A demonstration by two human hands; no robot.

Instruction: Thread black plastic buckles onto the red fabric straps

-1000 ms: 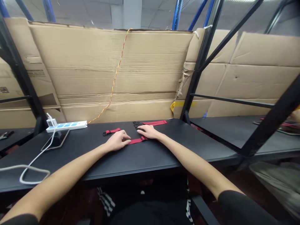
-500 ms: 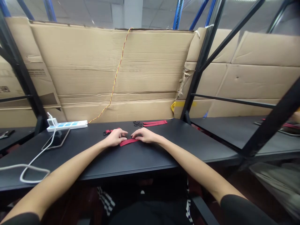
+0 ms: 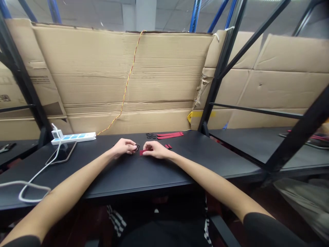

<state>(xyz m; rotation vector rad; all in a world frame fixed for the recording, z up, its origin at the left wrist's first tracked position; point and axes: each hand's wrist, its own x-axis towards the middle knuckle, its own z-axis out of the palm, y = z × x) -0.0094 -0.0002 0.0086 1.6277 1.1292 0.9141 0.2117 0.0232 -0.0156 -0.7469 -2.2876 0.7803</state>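
My left hand [image 3: 124, 146] is closed in a pinch on a small black ring buckle [image 3: 137, 147] just above the black table [image 3: 154, 171]. My right hand [image 3: 155, 150] is closed on a red strap [image 3: 143, 152], whose free end pokes out toward the buckle. The strap's other end [image 3: 168, 146] shows behind my right hand. Both hands nearly touch at the table's middle. Further back lie more red straps [image 3: 170, 134] and a small heap of black buckles [image 3: 150, 136].
A white power strip [image 3: 73, 137] with a charger and white cable [image 3: 33, 181] sits at the left, beside a phone [image 3: 61, 153] lying flat. Cardboard sheets [image 3: 154, 79] wall the back. Black frame posts [image 3: 218, 75] stand at the right, with a neighbouring table [image 3: 257, 144] beyond.
The red strap was lying flat under both hands; now my right hand has gathered it up and my left hand has picked up a black buckle and brought it to the strap's end.
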